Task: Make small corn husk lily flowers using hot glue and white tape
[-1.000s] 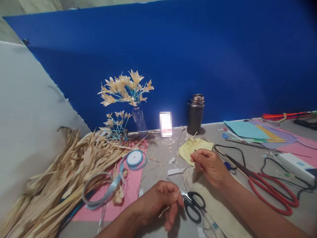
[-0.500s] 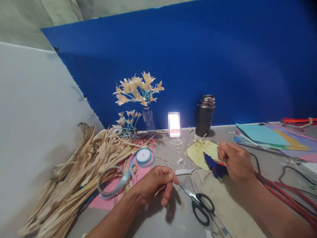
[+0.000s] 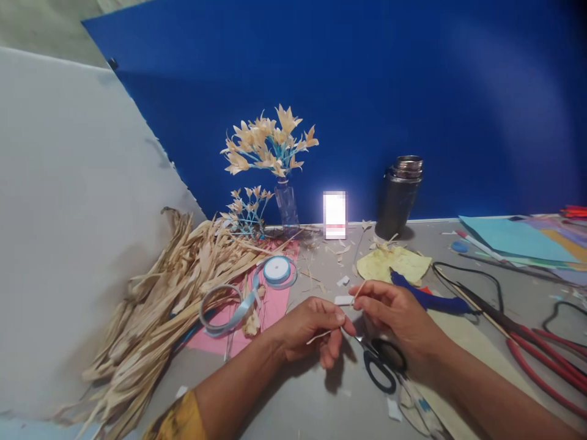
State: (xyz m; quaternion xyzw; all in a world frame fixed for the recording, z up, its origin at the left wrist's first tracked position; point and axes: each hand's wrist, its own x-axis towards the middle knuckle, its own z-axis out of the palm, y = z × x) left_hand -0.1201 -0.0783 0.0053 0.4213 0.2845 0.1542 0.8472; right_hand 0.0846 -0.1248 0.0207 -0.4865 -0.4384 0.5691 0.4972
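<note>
While both hands (image 3: 353, 318) pinch a thin strip (image 3: 356, 291), scissors (image 3: 380, 363) just beneath

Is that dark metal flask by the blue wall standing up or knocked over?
Upright. The flask stands on its base on the grey table, its shiny neck pointing straight up against the blue board.

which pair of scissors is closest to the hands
The black-handled scissors, lying on the table just under the right hand. The red-handled scissors lie farther off to the right, apart from both hands.
</note>
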